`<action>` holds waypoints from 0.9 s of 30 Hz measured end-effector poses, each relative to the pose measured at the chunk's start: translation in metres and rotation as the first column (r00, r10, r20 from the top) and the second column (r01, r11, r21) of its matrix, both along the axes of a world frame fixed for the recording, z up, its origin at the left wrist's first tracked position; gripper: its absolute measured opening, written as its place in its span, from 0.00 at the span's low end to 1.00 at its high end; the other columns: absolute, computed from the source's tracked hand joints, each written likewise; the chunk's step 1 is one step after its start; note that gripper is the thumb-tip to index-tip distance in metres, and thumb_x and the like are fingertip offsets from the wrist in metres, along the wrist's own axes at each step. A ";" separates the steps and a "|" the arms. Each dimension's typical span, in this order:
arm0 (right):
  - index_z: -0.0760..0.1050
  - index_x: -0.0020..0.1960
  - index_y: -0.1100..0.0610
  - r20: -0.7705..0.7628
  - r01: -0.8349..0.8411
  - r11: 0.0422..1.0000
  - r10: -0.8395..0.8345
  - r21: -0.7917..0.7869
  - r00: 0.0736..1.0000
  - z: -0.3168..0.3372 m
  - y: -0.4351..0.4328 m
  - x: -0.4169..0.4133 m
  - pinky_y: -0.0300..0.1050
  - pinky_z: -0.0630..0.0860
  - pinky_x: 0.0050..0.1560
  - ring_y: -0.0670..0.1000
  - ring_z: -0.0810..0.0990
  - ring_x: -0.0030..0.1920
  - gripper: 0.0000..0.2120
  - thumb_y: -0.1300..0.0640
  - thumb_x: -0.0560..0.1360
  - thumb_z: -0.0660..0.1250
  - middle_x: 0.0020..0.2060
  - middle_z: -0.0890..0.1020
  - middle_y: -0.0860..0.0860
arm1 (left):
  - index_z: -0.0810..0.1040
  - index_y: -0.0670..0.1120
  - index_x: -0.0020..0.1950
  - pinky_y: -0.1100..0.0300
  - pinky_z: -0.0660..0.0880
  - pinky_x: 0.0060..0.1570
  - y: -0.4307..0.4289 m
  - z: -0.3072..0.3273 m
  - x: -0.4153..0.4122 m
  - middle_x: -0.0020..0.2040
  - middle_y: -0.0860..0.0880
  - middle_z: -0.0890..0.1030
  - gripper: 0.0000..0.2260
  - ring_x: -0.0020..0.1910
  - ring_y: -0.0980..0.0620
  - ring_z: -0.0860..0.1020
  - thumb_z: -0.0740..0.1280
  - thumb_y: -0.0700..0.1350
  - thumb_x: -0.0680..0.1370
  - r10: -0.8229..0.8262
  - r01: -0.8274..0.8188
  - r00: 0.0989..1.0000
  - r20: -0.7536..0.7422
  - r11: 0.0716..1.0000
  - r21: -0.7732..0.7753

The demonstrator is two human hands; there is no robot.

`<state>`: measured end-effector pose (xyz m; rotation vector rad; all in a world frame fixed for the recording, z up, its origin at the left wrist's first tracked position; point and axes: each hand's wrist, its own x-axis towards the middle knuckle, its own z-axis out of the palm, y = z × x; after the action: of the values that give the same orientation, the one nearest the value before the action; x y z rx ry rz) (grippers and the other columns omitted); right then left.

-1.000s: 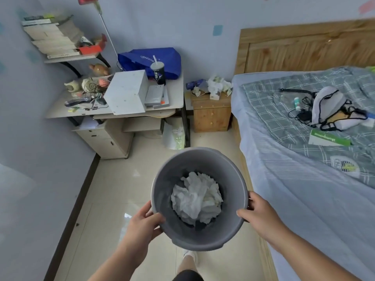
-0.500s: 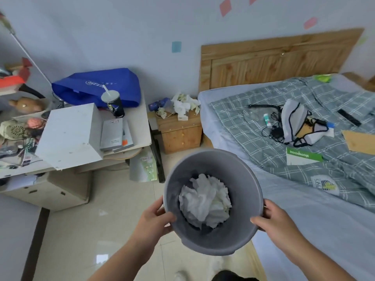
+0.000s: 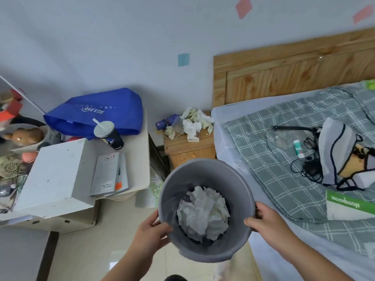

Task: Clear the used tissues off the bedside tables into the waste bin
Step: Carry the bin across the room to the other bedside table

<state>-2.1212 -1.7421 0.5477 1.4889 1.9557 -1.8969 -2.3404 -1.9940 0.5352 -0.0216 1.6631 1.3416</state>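
Observation:
I hold a grey waste bin in front of me above the floor, with a wad of white crumpled tissues inside it. My left hand grips the bin's left rim, thumb over the edge. My right hand grips its right rim. Beyond the bin stands a small wooden bedside table between desk and bed. A heap of crumpled used tissues lies on its top, beside a small blue bottle.
A white desk on the left carries a blue bag, a cup with straw, a white box and books. The bed with a wooden headboard fills the right side. Tiled floor lies below.
I have moved closer to the bedside table with the bin in both hands. The table and desk now look larger and nearer; my grip on the bin is unchanged.

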 end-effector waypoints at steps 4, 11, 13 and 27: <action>0.83 0.51 0.49 -0.041 -0.126 0.988 0.130 0.088 0.991 0.011 0.057 -0.074 0.64 0.81 0.57 0.59 0.86 0.50 0.14 0.64 0.70 0.70 0.44 0.89 0.50 | 0.84 0.56 0.66 0.50 0.86 0.52 0.026 0.001 -0.036 0.59 0.41 0.88 0.28 0.56 0.40 0.87 0.70 0.34 0.69 0.111 -0.111 0.993 -0.032 0.994 0.023; 0.82 0.46 0.41 0.029 -0.167 0.981 0.165 0.103 0.986 -0.011 0.105 -0.168 0.51 0.78 0.46 0.56 0.85 0.46 0.20 0.68 0.72 0.68 0.41 0.88 0.47 | 0.83 0.56 0.66 0.49 0.87 0.49 0.076 -0.026 -0.113 0.57 0.41 0.89 0.28 0.56 0.40 0.88 0.71 0.33 0.71 0.178 -0.178 0.984 0.011 0.984 0.001; 0.82 0.49 0.44 0.073 -0.144 0.985 0.138 0.093 0.988 -0.028 0.120 -0.185 0.53 0.79 0.49 0.57 0.85 0.48 0.18 0.68 0.71 0.68 0.42 0.88 0.48 | 0.83 0.56 0.66 0.50 0.87 0.49 0.093 -0.047 -0.136 0.56 0.40 0.89 0.27 0.55 0.40 0.88 0.70 0.32 0.72 0.160 -0.160 0.986 0.046 0.987 -0.012; 0.80 0.52 0.51 0.314 -0.008 1.000 0.009 -0.005 0.949 -0.238 0.223 -0.288 0.48 0.75 0.40 0.56 0.84 0.44 0.18 0.69 0.70 0.65 0.43 0.86 0.53 | 0.83 0.56 0.62 0.54 0.86 0.44 0.217 -0.236 -0.224 0.52 0.46 0.90 0.27 0.51 0.44 0.88 0.66 0.28 0.74 0.203 -0.157 0.967 0.155 0.951 -0.268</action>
<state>-2.4092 -1.5196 0.3101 1.6579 1.8094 -1.5408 -2.5644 -1.7769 0.2989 -0.4447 1.6964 1.2107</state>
